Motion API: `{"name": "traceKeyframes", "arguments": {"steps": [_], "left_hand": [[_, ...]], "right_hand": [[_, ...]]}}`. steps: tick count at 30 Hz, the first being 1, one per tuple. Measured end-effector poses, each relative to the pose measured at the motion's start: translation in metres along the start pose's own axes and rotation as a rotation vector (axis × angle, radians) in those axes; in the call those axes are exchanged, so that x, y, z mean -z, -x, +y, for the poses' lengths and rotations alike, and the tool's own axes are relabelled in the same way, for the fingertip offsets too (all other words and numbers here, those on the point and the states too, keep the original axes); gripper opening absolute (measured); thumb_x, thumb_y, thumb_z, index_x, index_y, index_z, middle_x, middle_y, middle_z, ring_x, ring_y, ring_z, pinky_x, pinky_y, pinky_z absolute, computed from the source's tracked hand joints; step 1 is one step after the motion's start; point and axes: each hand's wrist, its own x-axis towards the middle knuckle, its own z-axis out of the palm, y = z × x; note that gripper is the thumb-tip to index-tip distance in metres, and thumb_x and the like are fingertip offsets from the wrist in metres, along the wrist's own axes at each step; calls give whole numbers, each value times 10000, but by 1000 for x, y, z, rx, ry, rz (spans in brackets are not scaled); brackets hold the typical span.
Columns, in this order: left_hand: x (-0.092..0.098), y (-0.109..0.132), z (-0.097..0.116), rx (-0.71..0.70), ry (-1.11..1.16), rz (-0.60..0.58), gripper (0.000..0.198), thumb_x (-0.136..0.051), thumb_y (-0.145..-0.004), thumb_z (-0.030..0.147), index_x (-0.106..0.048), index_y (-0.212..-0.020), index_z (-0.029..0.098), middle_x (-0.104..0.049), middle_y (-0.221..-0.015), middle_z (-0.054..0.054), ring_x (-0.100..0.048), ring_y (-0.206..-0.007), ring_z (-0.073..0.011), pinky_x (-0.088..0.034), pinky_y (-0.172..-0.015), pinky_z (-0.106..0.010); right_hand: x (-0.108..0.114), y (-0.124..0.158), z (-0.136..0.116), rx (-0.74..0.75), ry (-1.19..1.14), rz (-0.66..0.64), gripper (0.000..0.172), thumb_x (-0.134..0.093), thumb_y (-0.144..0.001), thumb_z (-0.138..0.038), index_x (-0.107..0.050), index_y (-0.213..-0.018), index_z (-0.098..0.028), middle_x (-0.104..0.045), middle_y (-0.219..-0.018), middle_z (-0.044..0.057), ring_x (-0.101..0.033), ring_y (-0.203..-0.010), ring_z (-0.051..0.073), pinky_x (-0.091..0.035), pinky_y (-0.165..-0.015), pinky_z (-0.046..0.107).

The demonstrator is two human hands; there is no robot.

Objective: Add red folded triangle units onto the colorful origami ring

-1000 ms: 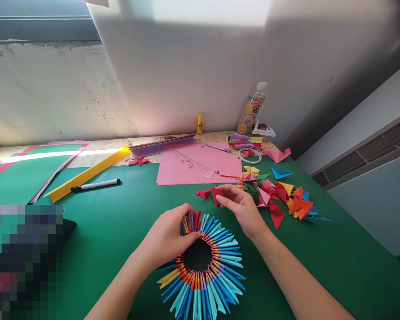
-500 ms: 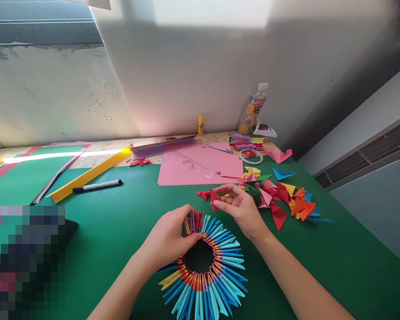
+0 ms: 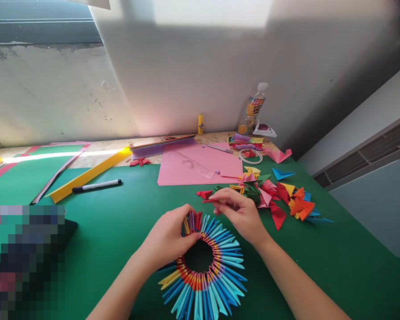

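A ring of folded paper pieces (image 3: pixel 229 258), mostly blue with red, orange, pink and yellow toward its inner edge, lies at the front of the green table. My left hand (image 3: pixel 173 238) grips its upper left side, thumb inside the hole and fingers over the outside. Above the ring, my right hand (image 3: pixel 242 213) pinches a red folded paper piece (image 3: pixel 215 201) between thumb and fingertips; it shows nearly edge-on. Just beyond it lies another red folded piece (image 3: pixel 204 194). To the right spreads a pile of coloured folded paper pieces (image 3: pixel 266 192).
Behind are pink sheets (image 3: pixel 173 171) with a clear ruler, a roll of tape (image 3: pixel 250 156), a glue stick (image 3: pixel 200 124) and a bottle (image 3: pixel 253 109). A marker (image 3: pixel 97 186) and a yellow folded strip (image 3: pixel 90 173) lie left. A pixelated dark-edged object (image 3: pixel 26 262) fills the lower left.
My right hand has turned the red folded paper piece from upright to nearly flat and moved slightly down. My left hand and the ring stay in place.
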Motion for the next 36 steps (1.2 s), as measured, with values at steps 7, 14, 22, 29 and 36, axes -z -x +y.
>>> {"name": "traceKeyframes", "arguments": {"steps": [7, 14, 22, 29, 36], "left_hand": [[0, 0, -1, -5, -2, 1, 189, -579, -760, 317, -533, -913, 216, -611, -836, -15, -544, -747, -197, -409, -661, -293], [0, 0, 1, 14, -1, -10, 196, -577, -764, 324, -529, -917, 211, -602, -842, -14, -537, -750, -198, -412, -659, -298], [0, -1, 0, 14, 4, -11, 193, -581, -764, 321, -525, -913, 211, -597, -835, -11, -533, -745, -196, -410, -659, -299], [0, 0, 0, 8, 9, -6, 189, -580, -762, 317, -524, -910, 213, -601, -837, -11, -535, -752, -196, -411, -665, -297], [0, 0, 0, 6, 10, 0, 192, -581, -756, 315, -526, -912, 218, -607, -843, -11, -540, -755, -196, -414, -664, -291]], "right_hand": [[-5, 0, -2, -37, -27, 15, 91, -679, -728, -302, -704, -728, -215, -593, -949, 71, -599, -895, 211, -528, -743, 332], [-1, -4, 3, -149, -134, 132, 243, -769, -604, -303, -580, -530, -171, -539, -800, 30, -561, -739, 151, -497, -659, 274], [0, -6, 8, -189, -243, 129, 205, -783, -582, -233, -586, -593, -176, -576, -758, 5, -568, -712, 127, -490, -641, 237], [-1, -3, 4, -201, -221, 72, 251, -784, -592, -221, -639, -796, -204, -679, -809, 21, -644, -746, 165, -540, -618, 259], [-3, -3, 3, -140, -210, 28, 133, -776, -608, -214, -667, -680, -190, -659, -983, 48, -642, -873, 190, -537, -763, 316]]}}
